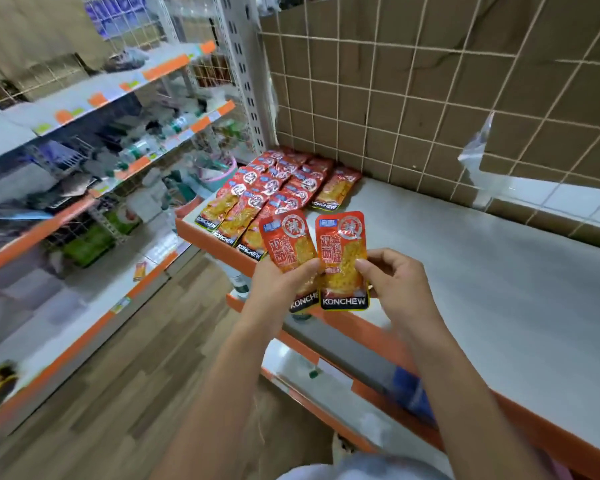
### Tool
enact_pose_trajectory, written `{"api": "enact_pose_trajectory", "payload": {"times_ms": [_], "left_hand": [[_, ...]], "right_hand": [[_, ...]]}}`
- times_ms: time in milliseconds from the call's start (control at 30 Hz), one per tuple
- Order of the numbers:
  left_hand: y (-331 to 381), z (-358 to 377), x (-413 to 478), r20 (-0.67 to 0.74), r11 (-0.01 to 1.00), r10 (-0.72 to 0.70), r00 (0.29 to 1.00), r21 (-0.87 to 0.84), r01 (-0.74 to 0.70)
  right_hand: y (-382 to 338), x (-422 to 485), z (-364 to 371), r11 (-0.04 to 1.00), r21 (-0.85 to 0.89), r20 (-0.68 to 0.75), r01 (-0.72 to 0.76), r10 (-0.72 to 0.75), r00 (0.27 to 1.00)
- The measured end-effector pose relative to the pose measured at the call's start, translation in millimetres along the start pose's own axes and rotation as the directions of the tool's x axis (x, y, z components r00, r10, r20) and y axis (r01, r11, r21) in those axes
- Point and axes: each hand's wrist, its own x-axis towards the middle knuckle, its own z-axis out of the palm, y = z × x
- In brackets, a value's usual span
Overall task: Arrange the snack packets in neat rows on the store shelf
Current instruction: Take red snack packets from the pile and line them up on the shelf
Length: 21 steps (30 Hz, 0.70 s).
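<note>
Two red KONCHEW snack packets are held up side by side over the shelf's front edge. My left hand (281, 284) pinches the left packet (286, 242) with thumb on its front. My right hand (395, 285) pinches the right packet (343, 258) at its right edge. Several more of the same red packets (278, 188) lie in overlapping rows at the left end of the white shelf (465, 271), reaching back to the corner.
A brown tiled-pattern backing with wire grid (430, 98) stands behind the shelf. An orange lip (371, 336) runs along the shelf's front; lower shelves sit beneath. Other stocked shelving (101, 161) stands left across a wood-look floor (136, 375). A torn plastic sheet (478, 147) hangs at right.
</note>
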Motion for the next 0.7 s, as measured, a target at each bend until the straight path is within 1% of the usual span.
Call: {"api": "enact_pose_trajectory", "payload": {"times_ms": [100,233,333,400,533,600,700], "left_hand": [[3,-9,29,-0.081,0.997,0.046,0.996,0.060,-0.041],[9,-20,58,-0.105,0.993,0.115,0.988,0.052,-0.110],[16,-32,89,-0.116,0.982,0.156,0.981,0.123,-0.142],[24,-39,112,-0.099,0.972,0.177,0.979,0.175,-0.158],[42,-46,152,-0.029,0.954,0.216,0.976,0.219,-0.205],[48,-49,169,0.000,0.936,0.256,0.967,0.249,-0.248],[50,-49,187,0.068,0.919,0.247,0.967,0.300,-0.256]], "right_hand": [[0,29,12,0.999,0.040,-0.042,-0.029,0.031,0.999],[5,65,24,0.994,0.075,-0.101,-0.074,0.082,0.991],[5,97,36,0.996,0.014,-0.182,-0.089,0.091,0.979],[4,118,43,0.995,-0.018,-0.236,-0.102,0.095,0.967],[-3,149,60,0.983,-0.105,-0.359,-0.152,0.105,0.927],[-4,158,68,0.964,-0.184,-0.396,-0.194,0.108,0.912],[0,165,77,0.944,-0.228,-0.432,-0.240,0.123,0.893]]}}
